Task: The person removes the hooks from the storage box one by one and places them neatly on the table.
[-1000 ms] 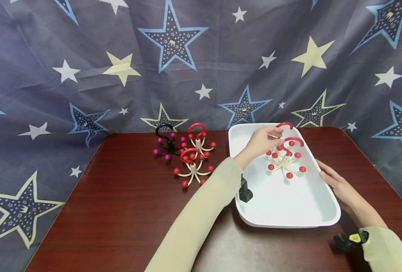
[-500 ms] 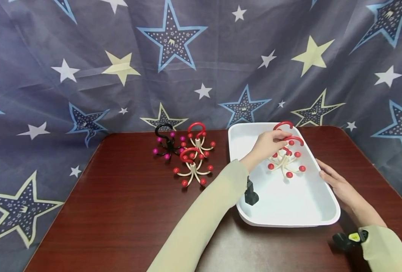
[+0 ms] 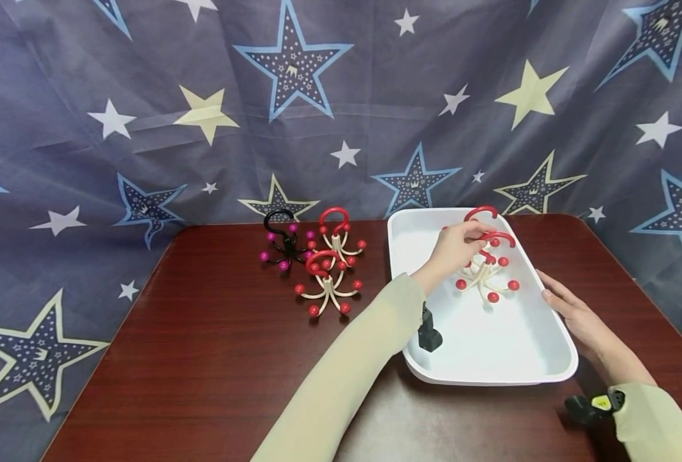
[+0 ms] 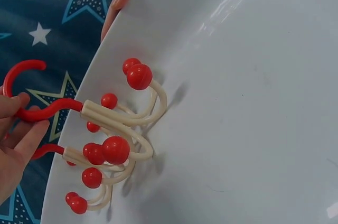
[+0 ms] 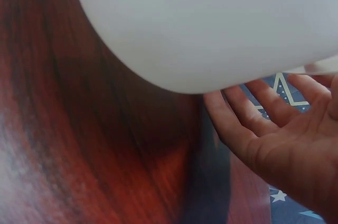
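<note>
Currently the left hand (image 3: 455, 249) pinches between its fingers the red hook of a cream hanger with curved, red-ball-tipped arms (image 3: 482, 276), which sits inside a white, round-cornered rectangular tray (image 3: 496, 340). A matching cream hanger (image 4: 79, 159) is just behind it. The right hand (image 3: 576, 321), fingers extended, touches the tray's right outer side. Left of the tray, on the reddish-brown wood-grained counter (image 3: 231, 372), stand two more cream-and-red hangers (image 3: 328, 289) and a black hanger with magenta balls (image 3: 289, 247).
</note>
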A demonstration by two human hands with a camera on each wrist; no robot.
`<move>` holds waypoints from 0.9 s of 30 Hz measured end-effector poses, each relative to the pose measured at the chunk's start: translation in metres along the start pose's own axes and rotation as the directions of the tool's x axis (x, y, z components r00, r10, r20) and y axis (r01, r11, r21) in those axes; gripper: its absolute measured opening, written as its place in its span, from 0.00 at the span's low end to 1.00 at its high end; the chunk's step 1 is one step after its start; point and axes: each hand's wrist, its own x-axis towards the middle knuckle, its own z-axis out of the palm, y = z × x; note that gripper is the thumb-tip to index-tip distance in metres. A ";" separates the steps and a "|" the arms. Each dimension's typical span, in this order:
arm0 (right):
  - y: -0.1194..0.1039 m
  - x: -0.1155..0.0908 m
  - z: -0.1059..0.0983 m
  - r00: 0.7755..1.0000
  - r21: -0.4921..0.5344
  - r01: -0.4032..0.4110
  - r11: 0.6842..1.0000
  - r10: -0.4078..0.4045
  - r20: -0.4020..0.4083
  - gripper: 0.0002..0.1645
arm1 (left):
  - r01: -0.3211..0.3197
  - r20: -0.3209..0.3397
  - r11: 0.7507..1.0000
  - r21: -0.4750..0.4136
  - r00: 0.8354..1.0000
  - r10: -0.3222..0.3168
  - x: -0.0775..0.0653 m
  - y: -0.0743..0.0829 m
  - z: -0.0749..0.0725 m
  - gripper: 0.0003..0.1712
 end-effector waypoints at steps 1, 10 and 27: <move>0.000 0.000 0.000 1.000 0.001 -0.002 1.000 0.002 0.002 0.33 | 0.001 0.000 1.000 -0.005 1.000 -0.001 0.000 0.000 -0.001 0.16; -0.003 0.000 0.001 1.000 -0.092 -0.023 0.996 0.021 -0.019 0.35 | 0.000 -0.020 0.999 -0.035 1.000 -0.001 -0.004 0.006 -0.008 0.15; -0.004 0.000 0.001 1.000 -0.074 -0.021 0.997 0.021 0.009 0.34 | -0.122 -0.042 0.982 -0.142 0.992 0.118 -0.020 0.030 -0.067 0.16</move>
